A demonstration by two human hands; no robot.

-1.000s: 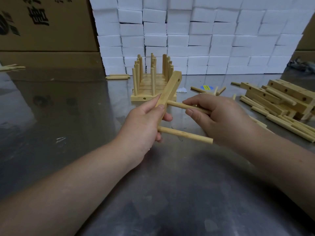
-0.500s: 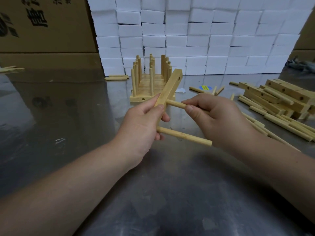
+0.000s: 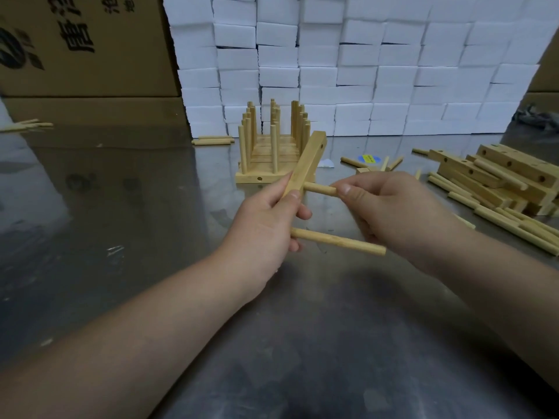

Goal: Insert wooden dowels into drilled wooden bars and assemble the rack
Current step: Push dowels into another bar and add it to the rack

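Note:
My left hand (image 3: 266,225) grips a drilled wooden bar (image 3: 307,163) that tilts up and away above the table. A lower dowel (image 3: 337,241) sticks out of the bar to the right. My right hand (image 3: 393,213) holds an upper dowel (image 3: 320,189) whose left end meets the bar's side just above my left thumb. An open hole shows near the bar's top end. Behind the bar stands an assembled rack (image 3: 272,158) with several upright dowels.
A pile of drilled bars (image 3: 508,173) and loose dowels (image 3: 520,228) lies at the right on the steel table (image 3: 121,237). More dowels (image 3: 211,140) lie left of the rack. White foam blocks (image 3: 363,71) and cardboard boxes (image 3: 75,46) form the back wall.
My right hand has slid left along the upper dowel toward the bar, so less dowel shows between thumb and bar. The left hand and bar stay almost still.

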